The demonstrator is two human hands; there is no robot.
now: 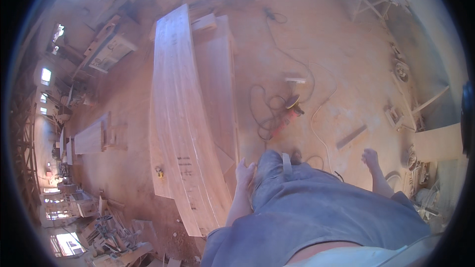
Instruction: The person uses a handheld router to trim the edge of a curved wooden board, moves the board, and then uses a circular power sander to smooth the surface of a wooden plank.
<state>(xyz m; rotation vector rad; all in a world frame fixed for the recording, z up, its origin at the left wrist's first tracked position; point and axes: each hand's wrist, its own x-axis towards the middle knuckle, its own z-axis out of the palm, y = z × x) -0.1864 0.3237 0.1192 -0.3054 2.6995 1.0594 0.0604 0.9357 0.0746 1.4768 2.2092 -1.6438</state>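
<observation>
l grip (245, 173) nr wood slab (175, 104), r grip (369, 158) apart, red tool (284, 124) on flr (354, 104)

Dusty brn flr (358, 86) w/ red pwr tool (285, 125), dk cord (251, 104), flat strip (352, 137) on it.

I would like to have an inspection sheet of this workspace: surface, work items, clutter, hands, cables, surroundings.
Surface: brown floor, dusty-looking.
Work items: long wooden slab, dark marks toward its near end; red power tool lying on the floor.
Clutter: wooden strip on the floor; small yellow object on the slab.
Hands: left hand empty, contact with wood unclear; right hand fingers curled, nothing seen in it.
Cables: dark cable and pale cord on the floor.
Surroundings: bright windows, piled wood.
</observation>
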